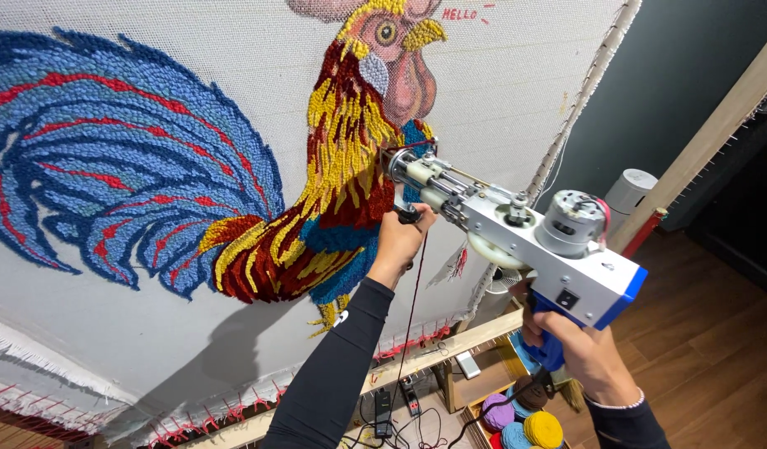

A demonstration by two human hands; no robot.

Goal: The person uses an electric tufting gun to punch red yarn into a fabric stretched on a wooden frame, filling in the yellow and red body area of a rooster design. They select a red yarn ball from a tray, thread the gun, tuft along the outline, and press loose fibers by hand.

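Note:
A tufting gun (525,237) with a silver body and blue end is pressed nose-first against a stretched white cloth (151,333). On the cloth is a tufted rooster (317,199) in yellow, red and blue yarn, with a big blue tail (109,158). My right hand (575,349) grips the gun's blue rear handle. My left hand (400,237), in a black sleeve, is closed on the gun's black front handle close to the rooster's breast. A dark red yarn strand (413,316) hangs down from the gun.
The cloth is tacked to a wooden frame (450,345) with red-tipped nails along the bottom. Yarn balls (529,424) in purple, yellow and blue lie below. Cables and a power strip (383,411) lie on the floor. A white cylinder (629,195) stands by the dark wall at right.

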